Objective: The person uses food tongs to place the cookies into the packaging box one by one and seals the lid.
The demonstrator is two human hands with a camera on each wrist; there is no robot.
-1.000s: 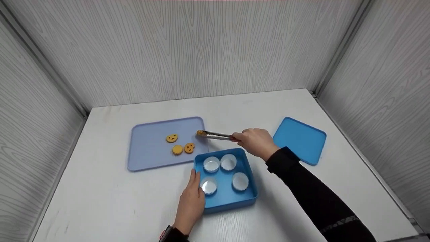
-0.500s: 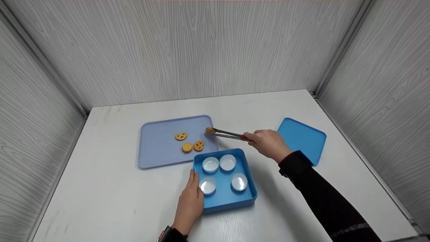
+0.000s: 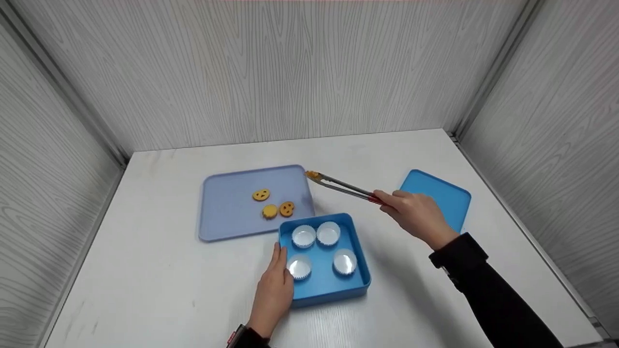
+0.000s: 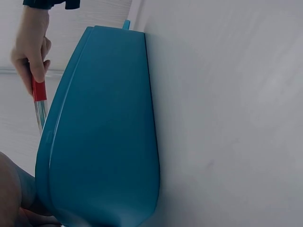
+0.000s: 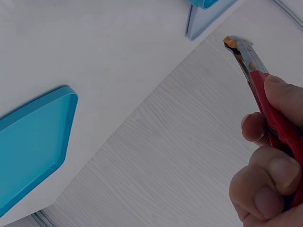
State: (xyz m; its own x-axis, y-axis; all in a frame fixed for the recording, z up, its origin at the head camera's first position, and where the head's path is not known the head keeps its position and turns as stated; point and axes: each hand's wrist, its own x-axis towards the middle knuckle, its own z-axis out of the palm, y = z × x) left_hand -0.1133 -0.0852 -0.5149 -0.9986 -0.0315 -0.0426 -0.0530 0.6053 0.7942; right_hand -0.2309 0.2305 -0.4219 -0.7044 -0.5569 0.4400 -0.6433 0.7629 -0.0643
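My right hand (image 3: 411, 212) grips red-handled metal tongs (image 3: 346, 187), raised over the table between the lilac tray and the blue lid. A small orange-yellow cookie (image 3: 313, 175) is pinched in the tong tips; in the right wrist view they partly cover the cookie (image 5: 231, 42). My left hand (image 3: 273, 295) holds the left wall of a blue square box (image 3: 324, 285), fingers along the outside and thumb at the rim. Inside the box stand several white paper baking cups (image 3: 329, 233). Its blue side wall (image 4: 104, 127) fills much of the left wrist view.
Behind the box lies the lilac tray (image 3: 227, 222), bearing two face-like cookies (image 3: 261, 195) and a round yellow cookie (image 3: 270, 211). A blue lid (image 3: 442, 195) lies at the right, partly behind the right hand. Wood-grained panels (image 3: 290, 72) enclose the table's back and sides.
The tongs with the cookie have risen and moved right, off the tray. Early on, the lilac tray slid slightly right. The left hand and box have stayed almost still.
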